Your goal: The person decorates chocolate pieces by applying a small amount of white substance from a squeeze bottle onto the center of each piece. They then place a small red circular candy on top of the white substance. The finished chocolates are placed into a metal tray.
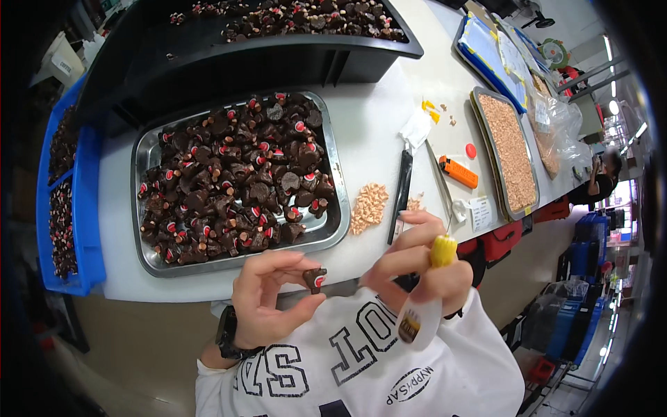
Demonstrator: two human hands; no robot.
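My left hand [267, 299] pinches a small dark brown molded piece [315, 279] with a red and white mark between thumb and fingertips, in front of my chest. Wrapped in the fingers of my right hand [424, 267] is a small white squeeze bottle [419, 321] with a yellow cap [443, 249], its cap pointing up. Behind my left hand, a shallow metal tray [340, 201] holds many similar brown pieces. Between that tray and a black stick-like tool [400, 187] lies a small heap of light tan bits [368, 207].
A black bin [229, 69] with more brown pieces stands behind the tray, a blue bin [87, 208] at the left. Rightward are tweezers [439, 177], an orange tool [458, 172], a red disc [471, 151] and a tray of tan bits [511, 153]. A person [604, 182] is farther off.
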